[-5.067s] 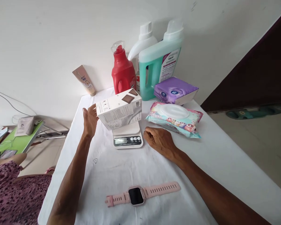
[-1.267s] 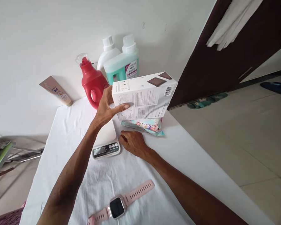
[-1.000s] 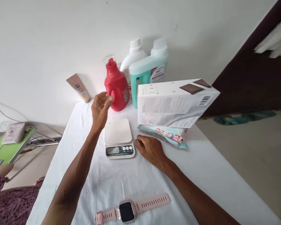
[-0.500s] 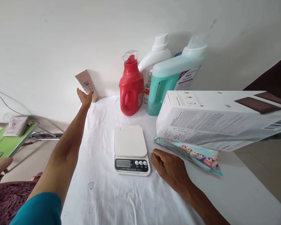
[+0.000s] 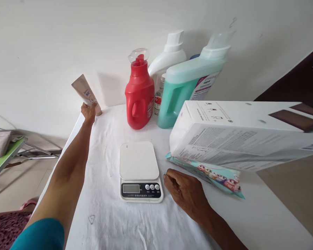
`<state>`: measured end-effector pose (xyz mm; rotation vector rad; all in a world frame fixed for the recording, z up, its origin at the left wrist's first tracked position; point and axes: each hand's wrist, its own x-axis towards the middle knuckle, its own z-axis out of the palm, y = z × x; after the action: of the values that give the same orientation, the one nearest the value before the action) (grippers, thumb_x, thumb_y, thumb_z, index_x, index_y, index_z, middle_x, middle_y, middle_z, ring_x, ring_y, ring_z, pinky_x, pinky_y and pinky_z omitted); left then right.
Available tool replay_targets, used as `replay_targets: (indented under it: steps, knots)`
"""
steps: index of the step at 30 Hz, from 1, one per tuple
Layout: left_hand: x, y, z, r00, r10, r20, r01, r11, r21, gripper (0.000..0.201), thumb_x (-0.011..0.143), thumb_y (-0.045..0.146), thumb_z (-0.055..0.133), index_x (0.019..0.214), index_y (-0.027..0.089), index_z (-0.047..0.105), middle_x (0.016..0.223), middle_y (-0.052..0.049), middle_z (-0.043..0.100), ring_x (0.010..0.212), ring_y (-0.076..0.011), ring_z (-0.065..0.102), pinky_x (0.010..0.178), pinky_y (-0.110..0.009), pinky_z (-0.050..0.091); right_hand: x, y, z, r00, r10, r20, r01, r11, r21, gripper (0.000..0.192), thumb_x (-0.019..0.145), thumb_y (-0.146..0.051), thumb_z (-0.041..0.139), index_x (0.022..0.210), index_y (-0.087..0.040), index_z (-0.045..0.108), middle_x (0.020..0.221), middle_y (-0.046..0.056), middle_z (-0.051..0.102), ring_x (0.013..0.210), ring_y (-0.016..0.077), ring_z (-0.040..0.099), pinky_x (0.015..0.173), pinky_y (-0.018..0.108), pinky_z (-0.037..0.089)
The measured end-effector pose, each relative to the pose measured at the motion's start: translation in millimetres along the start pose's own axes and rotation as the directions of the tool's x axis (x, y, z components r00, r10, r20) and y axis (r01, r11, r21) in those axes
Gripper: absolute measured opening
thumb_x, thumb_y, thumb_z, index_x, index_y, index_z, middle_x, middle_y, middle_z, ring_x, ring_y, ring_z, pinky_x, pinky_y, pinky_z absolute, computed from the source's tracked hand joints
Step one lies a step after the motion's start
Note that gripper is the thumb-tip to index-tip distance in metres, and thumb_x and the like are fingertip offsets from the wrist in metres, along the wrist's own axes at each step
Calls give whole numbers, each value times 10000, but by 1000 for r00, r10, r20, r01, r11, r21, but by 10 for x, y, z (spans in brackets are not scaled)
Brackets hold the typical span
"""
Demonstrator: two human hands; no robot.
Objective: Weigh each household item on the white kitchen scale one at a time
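At the far left corner of the table, my left hand (image 5: 89, 111) is wrapped round the lower part of a beige squeeze tube (image 5: 83, 89). The tube leans left, its capped end down near the cloth. My right hand (image 5: 185, 191) rests on the table with its fingers curled in; whether anything is inside them is hidden. Just left of it lies a white kitchen scale (image 5: 139, 161) with a blank-looking display and several round buttons. A teal pack of wipes (image 5: 211, 173) lies beyond my right hand.
A red detergent bottle (image 5: 138, 93), a white bottle (image 5: 169, 57), a small clear bottle (image 5: 158, 99) and a green jug (image 5: 178, 93) stand against the wall. A large white box (image 5: 224, 135) is at right. A green table (image 5: 7, 156) stands lower left, near another person's patterned clothing (image 5: 9, 229).
My left hand has closed on the tube, which has come away from the wall and shifted slightly left. My right hand keeps its place beside the scale. The view has turned slightly.
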<state>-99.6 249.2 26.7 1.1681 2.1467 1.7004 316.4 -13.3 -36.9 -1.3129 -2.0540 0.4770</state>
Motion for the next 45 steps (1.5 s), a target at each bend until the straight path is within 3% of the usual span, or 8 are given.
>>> replay_targets:
  steps: [6,9,16,20,26,35,42,45]
  knots:
    - [-705,60,-641,979,-25,204,86,951,-298,464,633,340,887,998,129,690,1025,-115,725,992,-297,732,809,-483,677,2,-5,14,1000,9,-7,-9,1000,-7,325,951,-250,447,644,-241,341,531,-42,437,490,116,348,535,271,257]
    - [-1089,132,-1019,976,-33,215,105,937,-332,520,595,410,938,956,114,708,988,-126,737,977,-311,754,795,-507,705,5,-3,34,1000,16,-11,-16,1000,-13,305,936,-258,438,651,-239,331,531,-39,432,496,119,356,547,277,240]
    - [-1716,752,-1606,919,80,387,30,963,-269,509,625,479,966,944,126,787,1041,-157,790,1039,-403,783,730,-532,735,27,-29,40,997,60,40,-59,998,-26,256,889,-266,447,644,-238,377,545,-23,452,525,138,374,585,299,224]
    - [-2066,1066,-1536,822,161,546,-19,966,-256,457,652,461,969,924,123,825,964,-158,808,950,-406,804,678,-525,731,37,-64,15,993,92,71,-89,995,-35,239,861,-247,461,642,-238,367,554,-17,452,545,146,372,588,308,204]
    - [-2484,1147,-1147,678,161,717,-7,977,-213,497,653,530,950,938,137,846,939,-130,836,831,-310,803,599,-395,705,43,-106,-22,993,82,85,-80,996,-28,266,882,-252,461,643,-239,346,549,-14,438,543,146,375,592,315,194]
    - [-2637,1181,-1058,698,187,691,-160,982,-104,366,749,439,889,1003,178,848,1019,-101,849,899,-284,792,720,-377,654,32,-51,26,997,46,55,-45,999,-29,248,844,-220,482,640,-242,342,547,-15,434,534,151,355,578,314,188]
    - [-2668,1113,-1087,678,220,702,-172,975,-141,481,749,457,894,1115,168,779,1168,-140,821,1037,-316,770,769,-393,633,20,-44,14,999,26,36,-26,1000,-13,274,877,-289,447,641,-249,314,536,-18,405,517,149,374,561,300,221]
    - [-2649,1002,-1124,691,298,658,-173,953,-249,560,828,607,807,1193,189,739,1247,-145,786,1102,-310,742,832,-403,617,18,-28,20,1000,1,26,0,1000,-15,267,871,-290,437,640,-250,309,530,-23,392,503,144,362,556,298,229]
